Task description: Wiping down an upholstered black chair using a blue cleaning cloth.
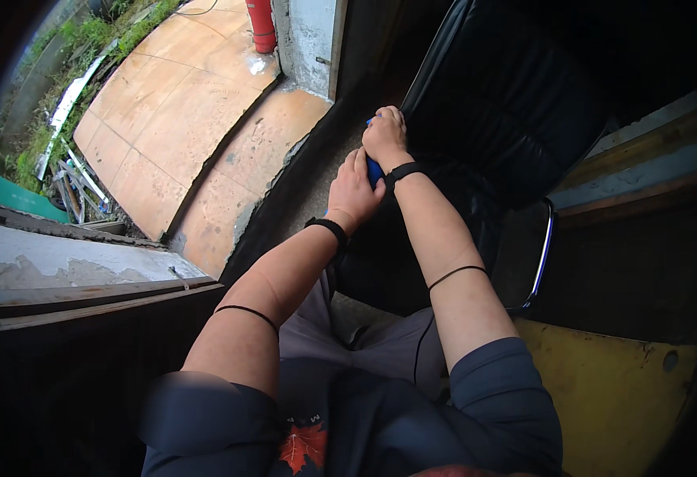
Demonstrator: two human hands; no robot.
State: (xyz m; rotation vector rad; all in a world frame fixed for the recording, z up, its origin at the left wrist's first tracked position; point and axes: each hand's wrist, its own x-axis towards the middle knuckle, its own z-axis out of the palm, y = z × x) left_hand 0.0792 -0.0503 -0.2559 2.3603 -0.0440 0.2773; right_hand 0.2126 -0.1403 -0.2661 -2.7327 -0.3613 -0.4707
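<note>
My left hand [354, 189] and my right hand [384, 135] are close together at the left side of a black padded chair [515, 103]. Both grip something blue [375, 171], mostly covered by my hands, so its kind cannot be made out. The right hand, farther from me, has its fingers curled over the far end, where a bit of blue shows. Nearer to me, the left hand presses on it with bent fingers, its thumb against the blue. What lies beneath the blue thing is hidden.
A chrome-edged armrest [541, 258] stands at the chair's right. Beyond a doorway on the left are a raised tiled step [245, 151], a red pipe [261, 28] and scrap strips [78, 187]. A yellow panel [611, 389] is at lower right.
</note>
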